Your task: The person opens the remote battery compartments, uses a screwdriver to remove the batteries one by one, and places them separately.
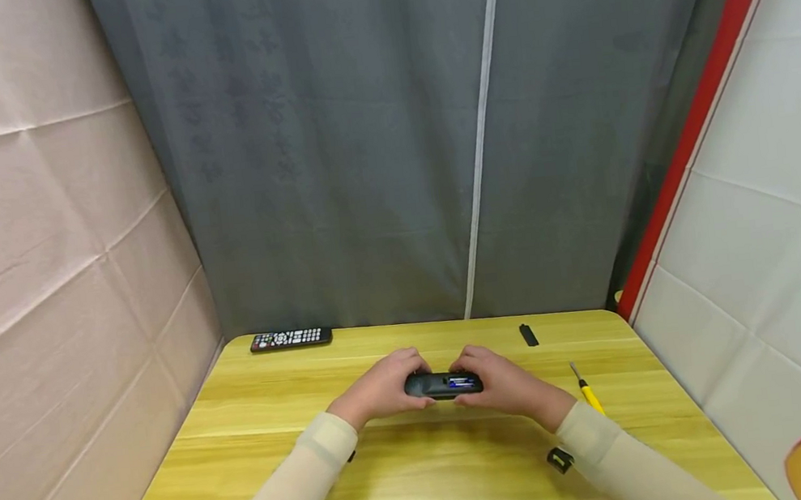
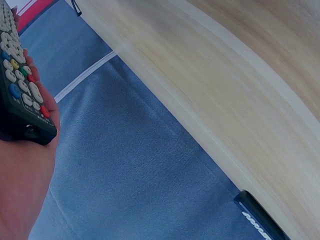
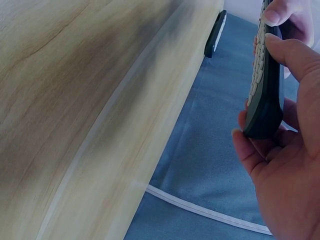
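Observation:
A black remote control [image 1: 438, 386] is held level above the table between both hands, its back turned up. Its battery compartment lies uncovered, and blue batteries [image 1: 462, 382] show inside at the right end. The left hand [image 1: 388, 384] grips the left end, thumb on the near edge and fingers on the far one. Around the right end curls the right hand [image 1: 498, 380], beside the batteries. Both wrist views show the pale buttons on the remote's downward face: the remote [image 2: 22, 85] above the left palm, and the remote [image 3: 267, 95] between the right thumb and fingers.
A second remote [image 1: 291, 340] lies buttons up at the table's far left edge. Toward the back right is a small black battery cover [image 1: 528, 335]. A yellow-handled screwdriver [image 1: 590, 395] lies right of the right forearm. A grey curtain [image 1: 362, 164] hangs behind the wooden table [image 1: 410, 477].

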### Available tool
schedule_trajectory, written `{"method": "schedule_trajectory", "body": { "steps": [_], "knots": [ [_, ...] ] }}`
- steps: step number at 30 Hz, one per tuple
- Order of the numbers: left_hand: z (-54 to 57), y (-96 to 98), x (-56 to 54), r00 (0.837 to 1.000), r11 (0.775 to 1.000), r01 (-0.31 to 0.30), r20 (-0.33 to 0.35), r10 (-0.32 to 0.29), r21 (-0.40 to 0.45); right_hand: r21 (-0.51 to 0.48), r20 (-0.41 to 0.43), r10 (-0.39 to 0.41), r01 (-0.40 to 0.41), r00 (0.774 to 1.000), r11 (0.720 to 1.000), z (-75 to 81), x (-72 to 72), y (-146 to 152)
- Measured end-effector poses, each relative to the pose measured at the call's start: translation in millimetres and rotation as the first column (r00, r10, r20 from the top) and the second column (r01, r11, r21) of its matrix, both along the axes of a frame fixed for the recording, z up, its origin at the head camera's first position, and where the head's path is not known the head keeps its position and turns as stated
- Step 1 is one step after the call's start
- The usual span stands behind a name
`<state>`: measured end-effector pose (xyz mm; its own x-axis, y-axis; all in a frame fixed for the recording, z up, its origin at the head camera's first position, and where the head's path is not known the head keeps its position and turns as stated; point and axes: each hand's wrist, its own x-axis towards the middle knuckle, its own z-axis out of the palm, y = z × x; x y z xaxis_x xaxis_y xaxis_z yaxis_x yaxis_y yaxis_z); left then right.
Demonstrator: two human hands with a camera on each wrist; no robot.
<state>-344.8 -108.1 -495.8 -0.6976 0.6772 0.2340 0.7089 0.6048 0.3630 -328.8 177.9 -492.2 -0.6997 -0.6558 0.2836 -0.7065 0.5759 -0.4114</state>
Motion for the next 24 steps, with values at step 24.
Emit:
{"method": "schedule_trajectory", "body": {
  "steps": [24],
  "knots": [
    [-2.5,-0.2,-2.5,0.999,0.999,-0.032,0.016,0.032,-0.028,0.022,0.003,-0.02,0.02,1.0,1.0,-4.2,-5.6,-3.3]
  ]
}}
